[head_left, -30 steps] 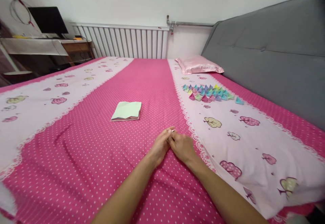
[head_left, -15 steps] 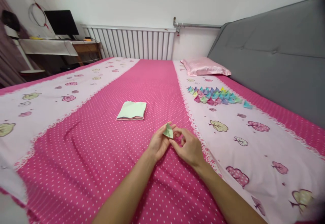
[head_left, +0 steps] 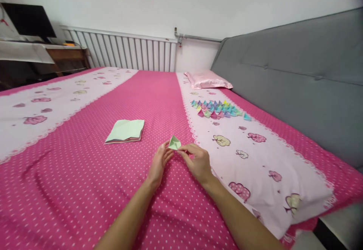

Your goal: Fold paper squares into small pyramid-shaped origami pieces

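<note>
A small pale green folded paper piece (head_left: pixel 174 143), roughly triangular, is pinched by its right corner in my right hand (head_left: pixel 199 163). My left hand (head_left: pixel 159 162) is beside the piece's left side with fingers apart; whether a fingertip touches the paper is hard to see. To the left, a stack of paper sheets (head_left: pixel 125 130) with a pale green one on top lies on the pink dotted bedspread (head_left: pixel 159 102). Several folded paper pieces (head_left: pixel 215 108) in blue, green, pink, purple and yellow stand close together in rows at the right, with one blue piece (head_left: pixel 247 117) slightly apart.
A pink pillow (head_left: pixel 208 79) lies at the bed's far end, against the grey padded headboard (head_left: pixel 295 72) on the right. Beyond the bed are a white radiator (head_left: pixel 124 49) and a desk (head_left: pixel 68 54) with a black monitor (head_left: pixel 30 20). A pale object with a black band shows at lower right.
My view has swung to the right. The left hand has loosened from around the green paper piece, while the right hand now pinches its corner and holds it up more openly.
</note>
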### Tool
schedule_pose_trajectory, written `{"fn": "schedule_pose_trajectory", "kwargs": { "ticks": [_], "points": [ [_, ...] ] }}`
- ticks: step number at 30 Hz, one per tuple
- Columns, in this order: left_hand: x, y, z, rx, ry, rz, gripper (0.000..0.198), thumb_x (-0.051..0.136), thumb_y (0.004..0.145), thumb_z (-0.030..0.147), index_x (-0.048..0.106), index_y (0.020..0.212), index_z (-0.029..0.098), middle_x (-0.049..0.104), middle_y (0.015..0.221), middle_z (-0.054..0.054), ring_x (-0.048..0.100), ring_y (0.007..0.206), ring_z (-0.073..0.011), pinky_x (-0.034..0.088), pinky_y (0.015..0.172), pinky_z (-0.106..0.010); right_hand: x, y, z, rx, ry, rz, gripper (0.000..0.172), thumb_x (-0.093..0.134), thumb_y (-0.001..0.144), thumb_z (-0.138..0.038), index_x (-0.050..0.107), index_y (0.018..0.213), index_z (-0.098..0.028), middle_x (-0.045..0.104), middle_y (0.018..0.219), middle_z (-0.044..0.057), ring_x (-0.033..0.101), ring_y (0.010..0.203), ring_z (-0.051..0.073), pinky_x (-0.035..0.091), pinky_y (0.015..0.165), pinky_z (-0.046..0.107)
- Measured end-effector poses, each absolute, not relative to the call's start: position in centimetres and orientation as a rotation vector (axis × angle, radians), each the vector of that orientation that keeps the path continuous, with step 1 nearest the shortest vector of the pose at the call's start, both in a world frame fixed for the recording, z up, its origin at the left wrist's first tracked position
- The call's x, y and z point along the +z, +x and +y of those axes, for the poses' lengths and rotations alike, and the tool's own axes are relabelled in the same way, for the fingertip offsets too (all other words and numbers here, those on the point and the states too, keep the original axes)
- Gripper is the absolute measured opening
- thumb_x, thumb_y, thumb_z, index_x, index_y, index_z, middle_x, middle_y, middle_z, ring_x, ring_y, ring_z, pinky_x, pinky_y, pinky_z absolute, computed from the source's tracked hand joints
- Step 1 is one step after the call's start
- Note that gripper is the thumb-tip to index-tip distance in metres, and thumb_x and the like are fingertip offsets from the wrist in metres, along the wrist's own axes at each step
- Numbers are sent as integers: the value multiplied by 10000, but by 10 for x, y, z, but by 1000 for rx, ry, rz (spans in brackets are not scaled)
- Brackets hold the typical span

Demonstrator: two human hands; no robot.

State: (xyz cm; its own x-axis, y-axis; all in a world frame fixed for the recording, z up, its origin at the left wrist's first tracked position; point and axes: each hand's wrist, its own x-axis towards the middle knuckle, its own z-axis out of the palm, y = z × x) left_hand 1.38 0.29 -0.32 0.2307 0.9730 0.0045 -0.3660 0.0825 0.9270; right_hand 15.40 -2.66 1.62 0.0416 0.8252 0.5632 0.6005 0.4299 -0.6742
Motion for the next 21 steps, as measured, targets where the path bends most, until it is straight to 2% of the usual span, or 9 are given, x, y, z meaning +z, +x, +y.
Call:
{"fn": "schedule_pose_trajectory", "kwargs": {
  "ticks": [2, 6, 9, 12, 16, 21],
  "points": [
    [-9, 12, 1, 1114, 1426, 953, 465, 433, 849, 455, 471, 1248, 221, 476, 1319, -97, 433, 1212, -228, 313, 1027, -389, 22, 169, -18, 286, -1278, -1588, 160, 534, 828, -257, 684, 857, -214, 691, 807, 17, 610, 709, 133, 462, 687, 245],
    [-23, 13, -3, 779, 2225, 1151, 551, 417, 839, 486, 427, 1305, 193, 444, 1356, -112, 375, 1262, -252, 249, 1062, -446, 20, 215, 2, 343, -1349, -1573, 160, 561, 790, -283, 694, 822, -199, 704, 783, 17, 622, 668, 133, 465, 658, 244],
    [-31, 16, -3, 588, 2582, 1221, 590, 380, 842, 517, 396, 1333, 190, 406, 1390, -98, 330, 1296, -244, 206, 1087, -437, 8, 260, 16, 331, -1503, -1530, 169, 570, 762, -295, 692, 798, -185, 702, 736, 20, 627, 643, 146, 457, 631, 251],
    [-34, 15, -1, 483, 2712, 1268, 605, 344, 850, 533, 371, 1352, 196, 382, 1406, -84, 335, 1297, -234, 220, 1087, -411, -3, 311, 25, 280, -1712, -1429, 166, 562, 744, -284, 689, 818, -206, 698, 725, 3, 628, 648, 151, 446, 615, 251],
    [-35, 22, 10, 367, 2715, 1292, 661, 317, 843, 567, 316, 1381, 182, 314, 1435, -90, 284, 1323, -239, 175, 1099, -417, -8, 374, 33, 183, -1847, -1291, 147, 553, 720, -246, 676, 790, -208, 685, 704, 1, 622, 648, 156, 442, 633, 260],
    [-37, 90, 33, 322, 2572, 1320, 779, 263, 830, 612, 292, 1377, 58, 256, 1436, -185, 208, 1343, -291, 168, 1080, -456, -17, 426, 46, 73, -1911, -1090, 226, 443, 766, -244, 622, 894, -195, 678, 813, 25, 601, 593, 136, 428, 567, 242]
  ]
}}
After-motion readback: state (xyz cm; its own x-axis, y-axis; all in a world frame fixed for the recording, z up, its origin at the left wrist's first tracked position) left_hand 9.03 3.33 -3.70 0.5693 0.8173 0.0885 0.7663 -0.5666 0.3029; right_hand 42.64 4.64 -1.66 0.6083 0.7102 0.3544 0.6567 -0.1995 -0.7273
